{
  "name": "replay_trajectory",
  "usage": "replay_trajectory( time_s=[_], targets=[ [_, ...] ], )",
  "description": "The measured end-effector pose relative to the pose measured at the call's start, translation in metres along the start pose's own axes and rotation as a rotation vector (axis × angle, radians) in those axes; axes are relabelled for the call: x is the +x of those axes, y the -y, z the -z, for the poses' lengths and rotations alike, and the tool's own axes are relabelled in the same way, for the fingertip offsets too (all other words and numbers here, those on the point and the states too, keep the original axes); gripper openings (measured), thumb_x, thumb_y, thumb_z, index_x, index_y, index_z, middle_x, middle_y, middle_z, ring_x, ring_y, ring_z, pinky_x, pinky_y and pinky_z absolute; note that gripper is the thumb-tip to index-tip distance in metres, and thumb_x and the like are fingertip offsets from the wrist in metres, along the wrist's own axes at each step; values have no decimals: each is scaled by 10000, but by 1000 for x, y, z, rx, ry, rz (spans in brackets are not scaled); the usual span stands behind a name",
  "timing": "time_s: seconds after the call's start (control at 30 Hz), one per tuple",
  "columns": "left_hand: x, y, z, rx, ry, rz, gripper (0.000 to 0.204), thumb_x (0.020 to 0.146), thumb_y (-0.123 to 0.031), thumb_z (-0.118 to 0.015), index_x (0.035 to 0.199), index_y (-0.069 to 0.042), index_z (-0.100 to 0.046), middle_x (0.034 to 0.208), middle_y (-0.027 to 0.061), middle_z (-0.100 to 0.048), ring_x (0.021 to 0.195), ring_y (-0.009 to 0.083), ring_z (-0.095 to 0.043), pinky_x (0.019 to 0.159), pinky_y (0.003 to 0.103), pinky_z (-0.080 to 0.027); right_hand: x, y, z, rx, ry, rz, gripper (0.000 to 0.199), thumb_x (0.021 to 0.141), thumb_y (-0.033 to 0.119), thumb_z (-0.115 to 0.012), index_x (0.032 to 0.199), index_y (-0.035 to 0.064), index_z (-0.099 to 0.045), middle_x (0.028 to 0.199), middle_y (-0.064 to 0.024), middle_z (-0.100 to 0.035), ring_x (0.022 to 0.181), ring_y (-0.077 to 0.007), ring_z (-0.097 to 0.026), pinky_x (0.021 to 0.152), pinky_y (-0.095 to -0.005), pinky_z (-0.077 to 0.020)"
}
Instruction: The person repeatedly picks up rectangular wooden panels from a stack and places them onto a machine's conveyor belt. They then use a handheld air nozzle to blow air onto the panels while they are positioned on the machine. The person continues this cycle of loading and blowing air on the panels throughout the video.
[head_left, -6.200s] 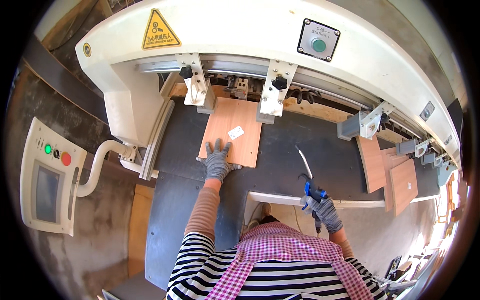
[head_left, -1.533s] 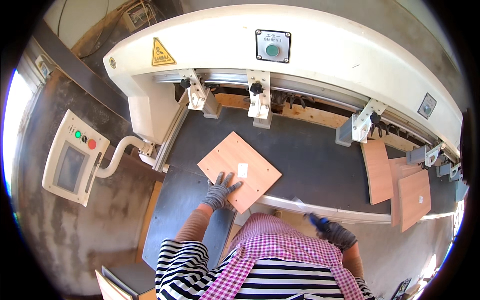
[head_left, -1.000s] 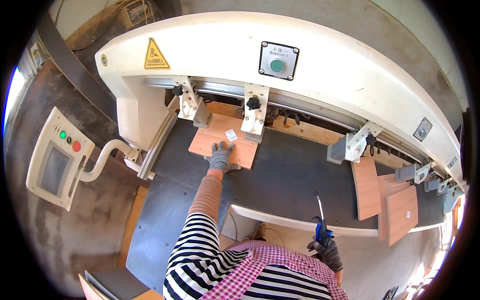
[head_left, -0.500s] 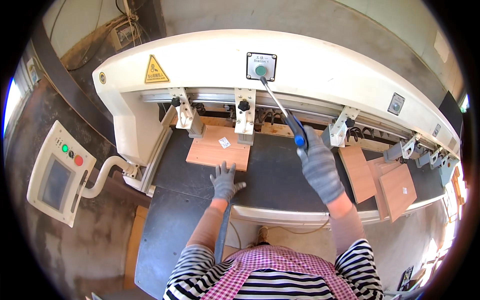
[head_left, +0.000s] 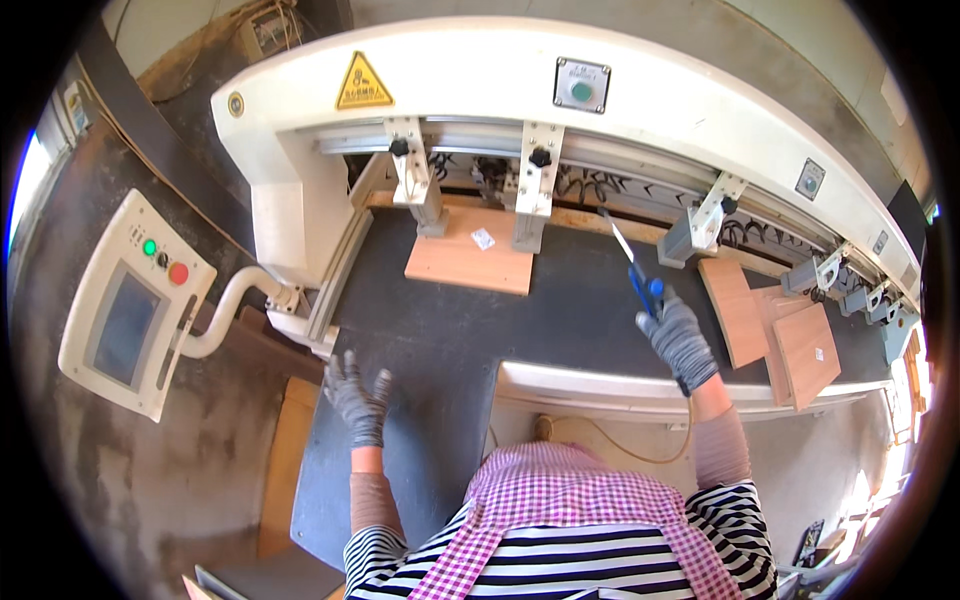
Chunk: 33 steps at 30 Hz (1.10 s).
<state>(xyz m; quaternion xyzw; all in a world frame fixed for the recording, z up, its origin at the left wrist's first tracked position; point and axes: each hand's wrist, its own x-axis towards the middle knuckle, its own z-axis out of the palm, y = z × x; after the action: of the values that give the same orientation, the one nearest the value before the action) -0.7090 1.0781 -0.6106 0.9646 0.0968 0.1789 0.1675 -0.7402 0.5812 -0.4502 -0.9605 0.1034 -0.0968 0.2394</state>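
My right hand (head_left: 680, 342), in a grey glove, is closed round the blue handle of an air blow gun (head_left: 641, 280). Its thin metal nozzle points up and left over the black worktop (head_left: 590, 320), and a yellowish hose (head_left: 690, 425) trails down below the hand. At the left my gloved left hand (head_left: 356, 402) is empty, fingers spread, over the dark side table (head_left: 425, 430). A wood-coloured board (head_left: 465, 262) with a small white label lies at the back, under two white clamp brackets (head_left: 530, 185) of the machine.
Several boards (head_left: 735, 310) lie overlapping at the right end of the worktop. A white machine beam (head_left: 460, 70) with a green button (head_left: 581, 91) spans the back. At far left stands a control panel (head_left: 130, 310) on a curved arm.
The blow gun's tip has come away from the green button, moving down and right. My left hand has drawn back from beside the board to the side table. The view has shifted.
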Motion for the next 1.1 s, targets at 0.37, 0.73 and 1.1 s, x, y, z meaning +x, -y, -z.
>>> replay_trajectory(
  time_s=[0.37, 0.73, 1.1],
  targets=[
    [30, -4, -12, -35, 8, -58, 747, 785, -450, -736, 1394, -105, -477, 1474, 218, -381, 1377, 401, -335, 1129, 570, -244, -140, -183, -14, -237, 322, -302, 191, 886, 175, -575, 1038, 65, -610, 806, -122, -682, 649, -283, -627, 603, -390, -493],
    [71, -79, -68, -13, 409, -396, 683, 812, -488, -687, 1356, -107, -528, 1452, 252, -396, 1340, 388, -392, 1096, 498, -315, -213, -225, 44, -408, 15, 149, 647, 808, 27, -514, 1445, 74, -407, 1163, -152, -670, 902, -395, -662, 790, -423, -535],
    [47, -58, -83, 139, 770, -328, 838, 751, -579, -678, 1395, -78, -483, 1469, 269, -382, 1280, 428, -466, 1041, 451, -416, -239, -64, 22, 497, 381, -652, 139, 845, 149, -644, 973, 94, -653, 693, 2, -588, 559, -97, -560, 498, -266, -442]
  ],
)
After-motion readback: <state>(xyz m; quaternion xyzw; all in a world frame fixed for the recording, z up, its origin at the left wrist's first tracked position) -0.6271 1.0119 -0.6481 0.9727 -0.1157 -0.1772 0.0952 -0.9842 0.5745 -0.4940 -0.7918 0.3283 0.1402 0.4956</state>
